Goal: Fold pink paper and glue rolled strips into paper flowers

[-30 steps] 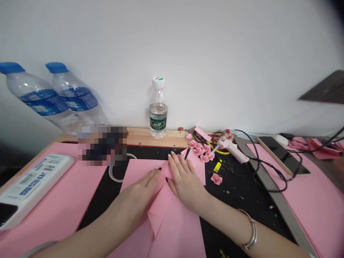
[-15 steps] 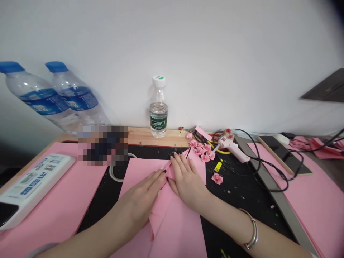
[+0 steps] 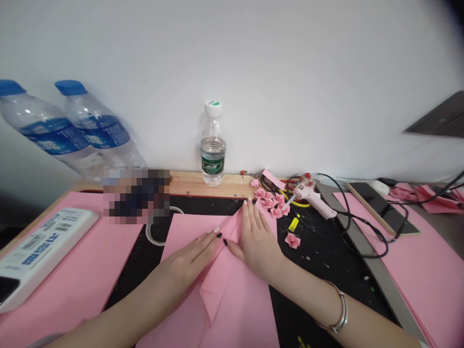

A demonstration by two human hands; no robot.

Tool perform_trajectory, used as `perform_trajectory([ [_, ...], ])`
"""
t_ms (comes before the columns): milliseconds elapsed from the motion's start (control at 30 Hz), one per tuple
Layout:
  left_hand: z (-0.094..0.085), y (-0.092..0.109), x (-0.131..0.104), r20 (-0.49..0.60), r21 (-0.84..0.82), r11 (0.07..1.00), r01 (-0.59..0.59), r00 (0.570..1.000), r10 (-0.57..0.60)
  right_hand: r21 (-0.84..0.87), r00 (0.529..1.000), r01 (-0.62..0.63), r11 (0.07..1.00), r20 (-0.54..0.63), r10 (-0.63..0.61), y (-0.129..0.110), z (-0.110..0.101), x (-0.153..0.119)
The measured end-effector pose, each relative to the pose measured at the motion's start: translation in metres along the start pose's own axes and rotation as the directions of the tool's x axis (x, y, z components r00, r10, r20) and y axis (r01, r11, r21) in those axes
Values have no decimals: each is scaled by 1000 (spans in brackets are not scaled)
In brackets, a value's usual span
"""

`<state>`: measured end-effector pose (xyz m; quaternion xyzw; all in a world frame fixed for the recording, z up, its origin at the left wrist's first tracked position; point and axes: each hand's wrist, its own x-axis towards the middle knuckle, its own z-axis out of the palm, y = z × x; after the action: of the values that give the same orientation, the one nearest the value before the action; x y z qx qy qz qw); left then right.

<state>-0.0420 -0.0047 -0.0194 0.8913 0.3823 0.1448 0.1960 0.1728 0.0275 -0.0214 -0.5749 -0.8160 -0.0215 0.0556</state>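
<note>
left hand (image 3: 190, 258): likely steadying folded pink paper (image 3: 217, 282), can't tell if pinching | right hand (image 3: 259, 244): open, apparently keeping far folds flat

The bare left forearm reaches in from the lower left, angled up toward the middle, its wrist low. The bare left hand (image 3: 188, 258) lies palm down, its fingers together, one nail painted black. The bare right forearm comes in from the lower right, crossing toward the middle. The bare right hand (image 3: 259, 244) is flat, palm down, fingers pointing forward and nearly together, its thumb stretched toward the left hand's fingertips.
</note>
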Motion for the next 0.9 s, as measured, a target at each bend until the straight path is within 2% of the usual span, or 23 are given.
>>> perform_trajectory([
  [100,0,0,0,14,-53,998,34,999,-34,13,999,-6,1000,32,6,2,0,0],
  [200,-6,7,5,37,-191,976,106,994,-101,8,1000,-23,1000,19,23,2,-1,-1],
  [400,-24,31,16,87,-477,840,257,965,-246,-19,999,37,999,-9,-37,5,-4,-2],
  [500,-29,34,13,115,-437,834,336,941,-319,-8,993,119,993,0,-119,11,-5,0],
  [600,-36,31,17,143,-432,837,335,942,-303,2,986,164,986,19,-164,14,-6,2],
  [700,-45,19,36,187,-471,800,372,928,-321,11,983,181,983,43,-181,15,-8,3],
  [767,-47,10,56,157,-488,803,341,940,-304,14,982,183,983,53,-184,15,-8,3],
  [833,-47,1,77,154,-385,851,356,935,-320,12,982,180,984,50,-181,14,-7,2],
  [900,-44,-5,98,146,-162,923,349,934,-328,8,984,173,985,33,-174,14,-6,1],
])
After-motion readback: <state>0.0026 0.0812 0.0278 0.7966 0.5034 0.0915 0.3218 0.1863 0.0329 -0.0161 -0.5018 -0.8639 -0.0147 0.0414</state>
